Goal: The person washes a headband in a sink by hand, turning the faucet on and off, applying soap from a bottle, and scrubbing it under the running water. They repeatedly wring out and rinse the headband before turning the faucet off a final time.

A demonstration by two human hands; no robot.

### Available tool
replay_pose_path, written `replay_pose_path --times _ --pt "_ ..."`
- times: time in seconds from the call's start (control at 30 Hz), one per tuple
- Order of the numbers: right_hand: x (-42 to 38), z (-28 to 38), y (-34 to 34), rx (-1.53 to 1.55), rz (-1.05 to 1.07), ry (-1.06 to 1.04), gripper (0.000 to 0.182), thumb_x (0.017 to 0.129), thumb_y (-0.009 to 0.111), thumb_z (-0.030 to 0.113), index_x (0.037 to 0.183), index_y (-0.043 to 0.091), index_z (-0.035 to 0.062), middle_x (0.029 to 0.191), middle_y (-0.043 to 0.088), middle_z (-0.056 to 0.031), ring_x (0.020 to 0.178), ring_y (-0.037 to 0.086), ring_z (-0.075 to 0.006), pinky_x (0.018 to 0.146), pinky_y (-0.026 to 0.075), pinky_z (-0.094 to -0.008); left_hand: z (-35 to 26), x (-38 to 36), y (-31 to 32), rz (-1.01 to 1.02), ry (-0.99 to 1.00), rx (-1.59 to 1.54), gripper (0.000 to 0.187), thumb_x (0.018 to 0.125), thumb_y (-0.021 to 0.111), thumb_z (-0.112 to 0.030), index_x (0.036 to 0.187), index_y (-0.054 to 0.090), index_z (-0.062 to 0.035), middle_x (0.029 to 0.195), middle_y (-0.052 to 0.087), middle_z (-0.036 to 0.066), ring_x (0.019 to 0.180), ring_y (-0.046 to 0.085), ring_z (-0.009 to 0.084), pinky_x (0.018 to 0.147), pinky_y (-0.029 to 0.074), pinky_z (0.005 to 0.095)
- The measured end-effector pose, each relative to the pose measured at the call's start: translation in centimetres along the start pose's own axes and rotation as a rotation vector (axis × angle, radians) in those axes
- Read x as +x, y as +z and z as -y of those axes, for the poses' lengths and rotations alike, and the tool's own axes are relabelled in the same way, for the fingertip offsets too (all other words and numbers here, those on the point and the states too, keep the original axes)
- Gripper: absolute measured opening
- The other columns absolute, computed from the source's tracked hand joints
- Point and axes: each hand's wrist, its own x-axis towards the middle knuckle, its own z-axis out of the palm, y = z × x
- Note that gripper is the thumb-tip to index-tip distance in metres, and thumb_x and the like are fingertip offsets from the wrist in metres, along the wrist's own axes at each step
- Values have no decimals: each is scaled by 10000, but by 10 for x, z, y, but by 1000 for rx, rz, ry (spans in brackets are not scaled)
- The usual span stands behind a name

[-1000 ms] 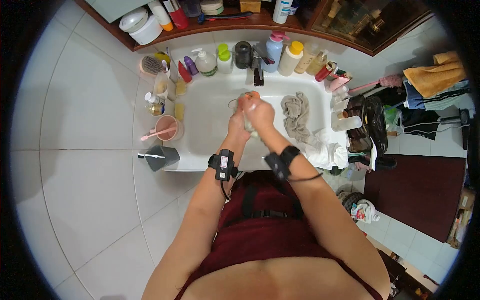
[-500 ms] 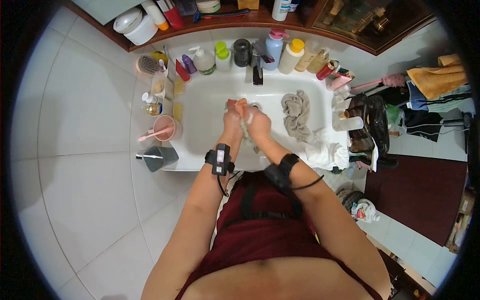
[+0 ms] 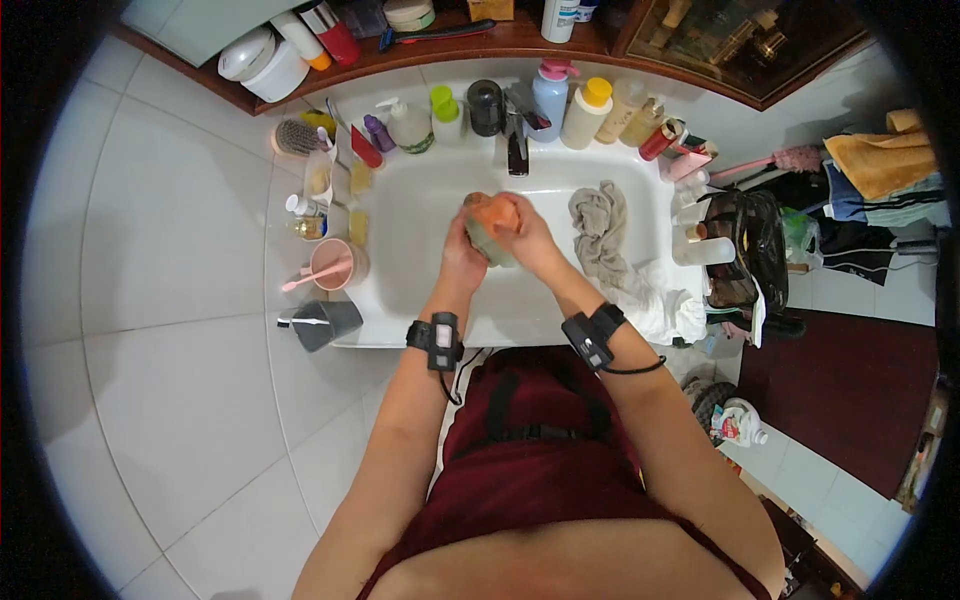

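Over the white sink (image 3: pixel 400 280), both hands work on a wet-looking bundle of grey-green cloth (image 3: pixel 486 246) with an orange part (image 3: pixel 494 211) on top. My left hand (image 3: pixel 462 255) wraps round the bundle's left side, its thumb against the grey-green part. From the right, my right hand (image 3: pixel 531 240) grips the orange part with bent fingers. Whether the orange part belongs to the cloth I cannot tell. Right of my right hand, a crumpled grey cloth (image 3: pixel 601 225) lies in the basin, and a white cloth (image 3: pixel 655 307) bunches over the sink's front right corner.
The black faucet (image 3: pixel 516 150) reaches over the basin beyond my hands. Several bottles, among them a yellow-capped one (image 3: pixel 588 115), line the back rim. A pink cup (image 3: pixel 343 265) and a dark grey cup (image 3: pixel 332 325) stand at the left edge. A wooden shelf (image 3: pixel 440 50) juts out above.
My hands, pressed together around the bundle before, are now farther apart, with more of the grey-green and orange parts showing. The view has shifted slightly.
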Motion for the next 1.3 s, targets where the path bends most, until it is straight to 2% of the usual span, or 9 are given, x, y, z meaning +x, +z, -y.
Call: replay_pose_path --times 0.13,0.23,0.33,0.43,0.57,0.87,1.07,1.1,1.3 --pt "-27 35 18 -726 169 -369 238 783 639 200 965 587 55 897 615 -99 899 590 -290 782 466 -337 -22 1 9 8 -219 -103 504 879 499 -479 1136 482 -46 1052 587 101 957 576 242 852 462 400" --pt "-18 15 29 -871 95 -214 240 824 573 360 888 656 145 877 629 -116 828 598 -338 683 484 -388 19 34 -36 277 -313 -166 519 849 490 -562 1076 510 -96 994 594 61 920 579 224 799 480 355" --pt "6 13 16 -602 -299 1 350 837 518 441 824 661 122 849 637 -140 779 609 -336 635 480 -403 30 13 9 -234 14 203 488 847 488 -569 1049 511 -124 949 571 34 911 560 188 770 476 331" --pt "-13 18 38 -770 -247 52 402 889 426 412 828 617 63 809 629 -175 724 602 -374 636 473 -445 39 51 -50 29 80 304 539 879 410 -577 1072 516 -84 1012 571 50 943 549 161 819 457 306" --pt "-11 3 27 -800 -145 99 408 902 412 402 870 584 34 873 620 -197 746 594 -401 662 468 -460 28 24 -4 -287 -9 154 576 916 318 -557 1077 522 -43 1009 591 71 917 561 170 813 460 305" --pt "2 -32 8 -788 -148 195 344 920 381 348 925 518 32 838 609 -232 803 592 -392 706 464 -470 34 37 -15 -183 -33 173 463 979 220 -399 1271 395 -85 1146 559 92 989 558 231 889 457 351" --pt "16 -8 -11 180 -130 219 399 919 467 384 1164 467 69 945 621 -70 809 598 -215 716 465 -334 7 2 19 19 45 374 399 961 388 -282 1280 377 -43 1199 523 93 1080 528 222 930 432 337" --pt "15 18 -16 180 -26 390 399 900 537 250 1244 405 95 1044 575 -14 856 554 -128 757 447 -267 3 0 18 11 68 411 396 948 419 -283 1255 397 -34 1171 534 89 1062 536 211 913 438 336" --pt "5 45 -14 516 -25 228 416 836 608 112 1209 426 86 974 599 -34 838 553 -85 757 437 -219 -28 -7 11 29 7 169 406 887 540 -301 1174 443 -30 1081 557 64 993 554 180 825 461 324"
